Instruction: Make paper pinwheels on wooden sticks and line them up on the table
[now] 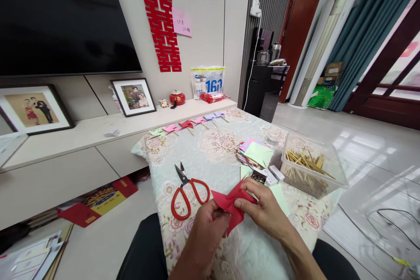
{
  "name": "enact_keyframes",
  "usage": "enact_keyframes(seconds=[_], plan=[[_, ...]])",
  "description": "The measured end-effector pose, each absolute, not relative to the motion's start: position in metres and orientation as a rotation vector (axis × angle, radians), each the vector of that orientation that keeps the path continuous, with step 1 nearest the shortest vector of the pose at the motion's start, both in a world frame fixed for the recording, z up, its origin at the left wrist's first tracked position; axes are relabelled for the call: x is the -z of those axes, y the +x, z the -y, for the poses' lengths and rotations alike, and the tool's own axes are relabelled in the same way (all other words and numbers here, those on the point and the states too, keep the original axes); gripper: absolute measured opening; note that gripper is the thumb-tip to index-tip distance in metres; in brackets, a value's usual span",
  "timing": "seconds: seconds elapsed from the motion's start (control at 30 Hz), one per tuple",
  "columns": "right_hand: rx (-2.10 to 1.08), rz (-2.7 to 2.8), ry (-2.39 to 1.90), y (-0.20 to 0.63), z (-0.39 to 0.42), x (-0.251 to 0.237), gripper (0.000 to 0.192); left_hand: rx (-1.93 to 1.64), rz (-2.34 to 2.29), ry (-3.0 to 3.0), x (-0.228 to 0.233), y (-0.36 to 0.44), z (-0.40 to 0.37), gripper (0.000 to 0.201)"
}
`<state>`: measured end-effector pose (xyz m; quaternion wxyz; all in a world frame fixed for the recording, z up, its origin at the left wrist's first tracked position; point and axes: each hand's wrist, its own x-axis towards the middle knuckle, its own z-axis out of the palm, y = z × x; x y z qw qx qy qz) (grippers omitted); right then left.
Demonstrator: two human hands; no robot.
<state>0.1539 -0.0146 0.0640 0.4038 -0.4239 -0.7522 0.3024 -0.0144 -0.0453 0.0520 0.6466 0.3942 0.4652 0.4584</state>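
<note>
A folded piece of red paper (231, 204) is held between both hands just above the near edge of the floral tablecloth (223, 148). My left hand (205, 232) pinches its lower left part. My right hand (264, 210) grips its right side with thumb and fingers. Red-handled scissors (186, 192) lie on the cloth just left of the hands.
A stack of coloured paper squares (256, 153), small boxes (271, 176) and a clear tub of wooden sticks (308, 167) sit to the right. Several finished paper pinwheels (187, 125) line the table's far edge. A low cabinet with framed photos (133, 96) stands behind.
</note>
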Motion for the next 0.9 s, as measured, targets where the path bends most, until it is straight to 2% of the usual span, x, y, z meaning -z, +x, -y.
enact_keyframes(seconds=[0.07, 0.2, 0.37, 0.67, 0.9], plan=[[-0.854, 1.855, -1.067, 0.156, 0.014, -0.064, 0.021, -1.035, -0.968, 0.780, -0.052, -0.015, 0.044, 0.008], [-0.883, 1.744, -1.057, 0.164, 0.014, -0.058, 0.036, -1.025, -0.871, 0.693, -0.059, -0.016, 0.043, 0.010], [-0.811, 1.765, -0.961, 0.168, 0.011, -0.050, 0.028, -1.034, -0.841, 0.647, -0.064, -0.016, 0.044, 0.011], [-0.744, 1.849, -0.901, 0.164, 0.010, -0.053, 0.023, -1.069, -0.834, 0.629, -0.064, -0.013, 0.045, 0.012], [-0.667, 1.649, -1.073, 0.166, 0.007, -0.041, 0.035, -1.087, -0.870, 0.620, -0.071, -0.015, 0.042, 0.010]])
